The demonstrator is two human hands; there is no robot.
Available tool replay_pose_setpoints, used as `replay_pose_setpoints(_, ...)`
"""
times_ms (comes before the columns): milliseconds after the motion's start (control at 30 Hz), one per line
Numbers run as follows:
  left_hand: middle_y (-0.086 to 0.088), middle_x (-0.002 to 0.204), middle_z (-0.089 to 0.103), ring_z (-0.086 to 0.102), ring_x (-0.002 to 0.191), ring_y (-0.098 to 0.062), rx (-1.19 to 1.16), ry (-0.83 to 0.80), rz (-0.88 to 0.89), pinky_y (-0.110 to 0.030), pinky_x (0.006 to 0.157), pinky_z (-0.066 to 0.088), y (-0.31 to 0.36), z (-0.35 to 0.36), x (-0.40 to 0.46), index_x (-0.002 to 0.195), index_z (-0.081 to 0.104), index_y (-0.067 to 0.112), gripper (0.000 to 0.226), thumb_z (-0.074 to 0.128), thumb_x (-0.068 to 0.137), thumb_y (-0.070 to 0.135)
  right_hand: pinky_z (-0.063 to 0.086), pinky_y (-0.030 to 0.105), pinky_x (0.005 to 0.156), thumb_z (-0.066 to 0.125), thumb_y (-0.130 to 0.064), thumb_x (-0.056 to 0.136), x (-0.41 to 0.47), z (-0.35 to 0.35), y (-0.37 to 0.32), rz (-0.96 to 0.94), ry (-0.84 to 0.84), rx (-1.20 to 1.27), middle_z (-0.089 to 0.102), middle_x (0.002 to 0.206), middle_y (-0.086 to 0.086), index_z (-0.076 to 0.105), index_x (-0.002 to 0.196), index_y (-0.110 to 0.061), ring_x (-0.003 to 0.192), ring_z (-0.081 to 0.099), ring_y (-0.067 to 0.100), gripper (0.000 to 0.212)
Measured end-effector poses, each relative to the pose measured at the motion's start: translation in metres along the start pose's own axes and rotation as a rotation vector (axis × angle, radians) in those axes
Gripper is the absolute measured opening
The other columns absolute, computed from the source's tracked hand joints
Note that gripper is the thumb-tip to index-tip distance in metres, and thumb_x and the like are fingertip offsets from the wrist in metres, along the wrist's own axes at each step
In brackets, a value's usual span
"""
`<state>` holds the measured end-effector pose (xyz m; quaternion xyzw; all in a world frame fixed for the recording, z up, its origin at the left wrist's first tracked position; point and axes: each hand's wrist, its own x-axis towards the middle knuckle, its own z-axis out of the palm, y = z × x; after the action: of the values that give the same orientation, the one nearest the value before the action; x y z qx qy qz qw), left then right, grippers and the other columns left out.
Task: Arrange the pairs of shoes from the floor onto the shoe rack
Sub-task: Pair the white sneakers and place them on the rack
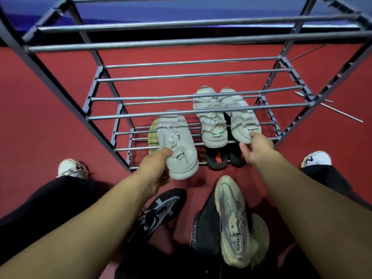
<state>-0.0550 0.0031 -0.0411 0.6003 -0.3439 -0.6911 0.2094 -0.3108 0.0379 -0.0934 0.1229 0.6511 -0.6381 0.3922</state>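
Note:
A grey metal shoe rack (201,112) with several rod tiers stands in front of me. My left hand (155,164) grips a white sneaker (179,150) by its heel, at the front left of the lower tiers. A shoe with a yellow-green sole (151,133) shows just behind it; I cannot tell whether it is held. My right hand (257,148) pinches the heel of the right shoe (244,122) of a white pair; its mate (211,119) lies beside it on the rack. A black pair (219,159) sits on the lowest tier beneath.
On the red floor near me lie a black-and-grey sneaker (161,212), a beige sneaker (231,218) on top of a black shoe (205,228), and another beige shoe (260,236). My own feet in white shoes (70,168) (316,159) flank the rack. Loose metal rods (342,113) lie at the right.

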Motion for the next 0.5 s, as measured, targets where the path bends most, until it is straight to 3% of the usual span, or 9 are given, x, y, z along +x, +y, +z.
replay_pose_setpoints(133,-0.001,0.08,0.064,0.058,0.068,-0.017,0.006,0.005,0.024,-0.027,0.059,0.049,0.009,0.003,0.012,0.09,0.061,0.02,0.007,0.055,0.092,0.02,0.06,0.029,0.067,0.057,-0.007,0.089,-0.018,-0.008,-0.004,-0.005,0.002,0.121,0.06,0.128,0.007,0.057,0.125,-0.009,0.108,0.062,0.021,0.036)
replay_pose_setpoints(233,-0.001,0.081,0.064,0.058,0.064,-0.017,0.039,0.02,0.064,-0.023,0.052,0.048,0.013,-0.001,0.021,0.099,0.062,0.02,0.01,0.056,0.091,0.021,0.062,0.029,0.064,0.055,-0.004,0.09,-0.046,-0.007,-0.002,-0.025,-0.021,0.168,0.064,0.123,0.009,0.058,0.129,-0.009,0.101,0.066,0.022,0.039)
replay_pose_setpoints(367,-0.002,0.079,0.065,0.059,0.061,-0.017,0.016,0.028,0.076,-0.024,0.051,0.052,0.018,-0.021,0.022,0.098,0.062,0.023,0.009,0.055,0.093,0.019,0.06,0.03,0.079,0.052,-0.004,0.095,-0.092,0.013,0.009,-0.065,-0.182,0.089,0.066,0.121,0.006,0.058,0.129,-0.017,0.095,0.066,0.017,0.038)
replay_pose_setpoints(500,-0.002,0.076,0.065,0.06,0.055,-0.017,0.051,0.089,0.139,-0.017,0.038,0.045,0.029,-0.05,0.03,0.099,0.064,0.021,0.013,0.055,0.092,0.013,0.058,0.035,0.086,0.053,-0.003,0.096,-0.122,0.043,0.036,-0.022,-0.293,-0.011,0.061,0.127,0.004,0.049,0.14,-0.022,0.094,0.065,0.015,0.048)
